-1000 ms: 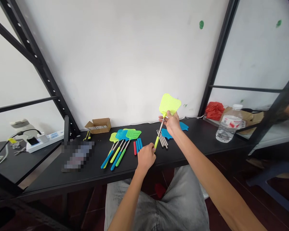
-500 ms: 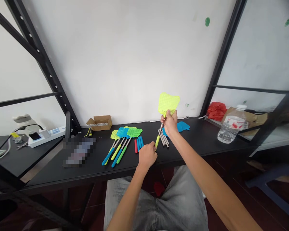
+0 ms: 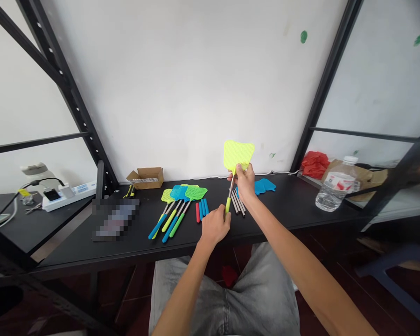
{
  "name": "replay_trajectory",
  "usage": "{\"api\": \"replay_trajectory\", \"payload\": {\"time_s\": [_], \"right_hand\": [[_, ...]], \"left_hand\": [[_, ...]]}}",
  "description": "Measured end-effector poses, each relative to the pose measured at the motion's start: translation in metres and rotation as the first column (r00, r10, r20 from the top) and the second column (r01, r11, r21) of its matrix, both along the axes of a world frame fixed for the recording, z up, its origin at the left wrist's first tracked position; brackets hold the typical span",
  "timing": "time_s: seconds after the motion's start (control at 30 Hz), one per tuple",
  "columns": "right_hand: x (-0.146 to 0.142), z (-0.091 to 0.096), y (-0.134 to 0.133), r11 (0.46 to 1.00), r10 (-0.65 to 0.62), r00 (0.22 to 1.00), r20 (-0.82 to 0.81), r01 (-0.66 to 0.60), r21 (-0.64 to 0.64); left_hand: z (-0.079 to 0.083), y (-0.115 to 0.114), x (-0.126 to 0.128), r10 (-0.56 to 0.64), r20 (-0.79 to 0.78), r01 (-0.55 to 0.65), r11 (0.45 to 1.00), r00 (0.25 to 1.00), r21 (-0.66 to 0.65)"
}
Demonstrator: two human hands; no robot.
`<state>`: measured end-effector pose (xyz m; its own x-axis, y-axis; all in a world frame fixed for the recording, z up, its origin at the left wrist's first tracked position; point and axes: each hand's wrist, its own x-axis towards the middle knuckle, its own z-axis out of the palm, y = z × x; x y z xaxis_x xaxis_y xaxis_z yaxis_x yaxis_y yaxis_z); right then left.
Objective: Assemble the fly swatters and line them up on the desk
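A yellow-green fly swatter [image 3: 238, 154] with a metal rod stands tilted up in both my hands. My right hand [image 3: 245, 181] is closed round its neck, just under the mesh head. Lower down, my left hand [image 3: 215, 225] is closed on the yellow-green grip, whose end it hides. Left of my hands lie several complete fly swatters [image 3: 173, 219] in blue, yellow and green. Close to my left hand are a red handle [image 3: 198, 212] and a few blue handles [image 3: 203, 207]. Metal rods [image 3: 238, 204] and blue swatter heads [image 3: 265, 185] lie by my right hand.
An open cardboard box [image 3: 146, 178] stands at the back left, with a yellow-black cutter [image 3: 129, 191] beside it. A water bottle [image 3: 338, 184] and a red plastic bag [image 3: 315, 164] are on the right. A power strip [image 3: 70, 196] lies far left. Black shelf posts flank the table.
The swatter's head has shifted left and slightly down, and its rod stands more upright. My right hand moved left with it; my left hand stays nearly in place, still gripping.
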<state>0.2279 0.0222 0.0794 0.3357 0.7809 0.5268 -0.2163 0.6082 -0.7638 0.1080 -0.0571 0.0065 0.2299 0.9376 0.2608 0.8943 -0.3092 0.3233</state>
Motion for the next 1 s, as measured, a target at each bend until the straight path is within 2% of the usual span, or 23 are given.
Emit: {"api": "replay_trajectory", "payload": {"time_s": [0.1,0.2,0.3,0.47,0.57,0.67,0.77,0.8,0.87,0.93,1.0], "right_hand": [[0.001,-0.001,-0.002,0.994,0.091,0.995,0.048,-0.088,-0.069],[0.012,-0.008,-0.004,0.970,0.151,0.984,0.092,-0.130,-0.206],[0.036,-0.020,-0.007,0.952,0.091,0.982,0.166,-0.037,-0.304],[0.077,-0.052,-0.022,0.944,-0.038,0.957,0.288,0.129,-0.303],[0.085,-0.063,-0.043,0.961,0.003,0.919,0.394,0.107,-0.256],[0.081,-0.065,-0.075,0.972,0.074,0.870,0.488,0.046,-0.229],[0.070,-0.069,-0.116,0.965,0.182,0.813,0.554,-0.040,-0.259],[0.065,-0.074,-0.130,0.955,0.238,0.772,0.589,-0.077,-0.285],[0.054,-0.091,-0.155,0.914,0.386,0.622,0.682,-0.159,-0.372],[0.042,-0.118,-0.170,0.850,0.525,0.402,0.750,-0.208,-0.483],[0.030,-0.153,-0.170,0.806,0.591,0.212,0.778,-0.173,-0.566]], "left_hand": [[0.008,-0.005,-0.003,0.006,0.009,-0.006,1.000,1.000,-0.005],[0.018,-0.006,-0.023,0.066,-0.020,-0.066,0.997,0.998,0.031],[0.030,-0.006,-0.062,0.167,-0.084,-0.159,0.983,0.982,0.097],[0.039,-0.017,-0.134,0.378,-0.260,-0.362,0.926,0.888,0.110],[0.034,-0.025,-0.153,0.429,-0.336,-0.426,0.901,0.839,0.086],[0.029,-0.030,-0.155,0.465,-0.346,-0.468,0.880,0.815,0.082],[0.029,-0.032,-0.152,0.488,-0.339,-0.487,0.868,0.804,0.095],[0.030,-0.033,-0.151,0.494,-0.332,-0.490,0.866,0.804,0.102],[0.032,-0.034,-0.147,0.487,-0.300,-0.475,0.872,0.820,0.119],[0.033,-0.033,-0.139,0.446,-0.247,-0.425,0.895,0.860,0.136],[0.033,-0.031,-0.125,0.339,-0.192,-0.313,0.937,0.921,0.153]]}}
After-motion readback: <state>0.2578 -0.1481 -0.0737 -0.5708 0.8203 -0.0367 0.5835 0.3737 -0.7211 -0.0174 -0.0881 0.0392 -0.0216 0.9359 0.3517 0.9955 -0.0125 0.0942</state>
